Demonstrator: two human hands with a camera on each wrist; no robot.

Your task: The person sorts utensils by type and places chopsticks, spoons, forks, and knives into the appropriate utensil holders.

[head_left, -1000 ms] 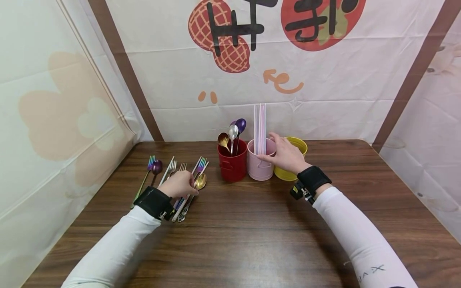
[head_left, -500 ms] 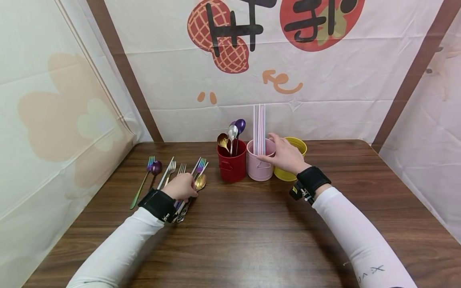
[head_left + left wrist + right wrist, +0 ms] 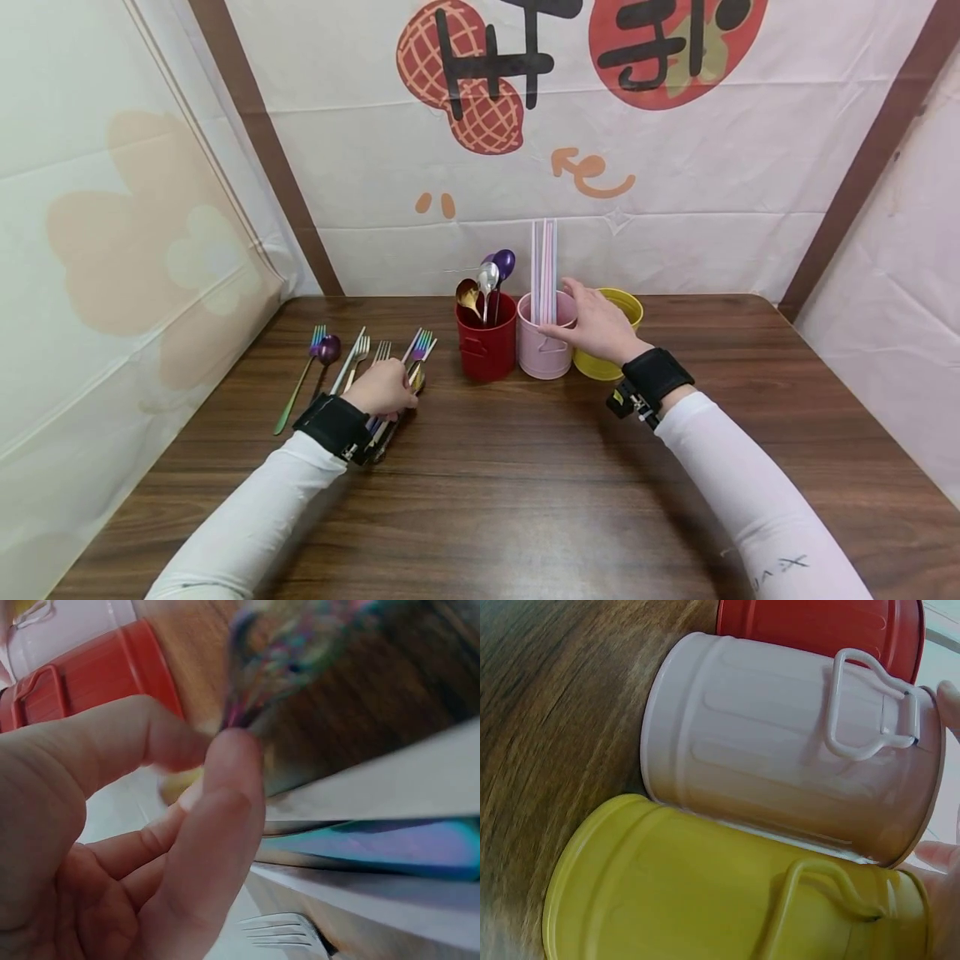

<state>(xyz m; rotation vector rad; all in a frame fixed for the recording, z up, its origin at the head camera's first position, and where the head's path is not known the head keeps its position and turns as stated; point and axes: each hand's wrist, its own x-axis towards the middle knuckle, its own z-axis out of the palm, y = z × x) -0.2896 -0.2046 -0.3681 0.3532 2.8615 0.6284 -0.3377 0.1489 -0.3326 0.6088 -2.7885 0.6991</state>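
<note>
My left hand (image 3: 381,388) pinches a gold spoon (image 3: 418,382) between thumb and fingers, over the right side of a row of cutlery. In the left wrist view the spoon's ornate openwork handle (image 3: 289,656) is blurred, and the fingers cover most of its gold bowl. Below it lie a rainbow-coloured utensil (image 3: 390,844), pale chopsticks and a silver fork (image 3: 281,930). At the rim of a pink bucket (image 3: 544,354) my right hand (image 3: 596,325) holds on, thumb on the front and fingers toward the back. Several pastel chopsticks (image 3: 543,275) stand upright in that bucket.
A red bucket (image 3: 486,354) with several spoons (image 3: 487,275) stands left of the pink one. On its right is a yellow bucket (image 3: 596,367), partly behind my hand. Several forks, a purple spoon (image 3: 327,350) and chopsticks lie on the wooden table (image 3: 487,500) at left.
My left hand has closed on the gold spoon and tilted it, shifting slightly right. The right hand stays at the pink bucket.
</note>
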